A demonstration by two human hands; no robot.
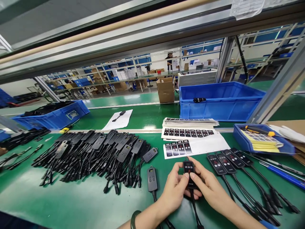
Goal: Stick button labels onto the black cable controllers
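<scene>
Between my two hands is a small black cabled controller [189, 171] with a printed face label, its cable hanging toward me. My left hand [175, 186] grips its left side, thumb on the face. From the other side my right hand [206, 184] holds it too, thumb pressed on the label. Left of my hands lies a single unlabelled controller [152, 179]. Several labelled controllers [230, 162] rest in a row to the right. Just beyond my hands is a label sheet [200, 144] with a few black labels left on its backing.
A large pile of black controllers [95, 152] spreads across the left. Stacked label sheets [190, 124] stand before a blue bin [219, 108]. At right are a small blue tray [264, 149] with a screwdriver [259, 130] and a blue pen-like tool [286, 175]. Another blue bin [54, 116] stands far left.
</scene>
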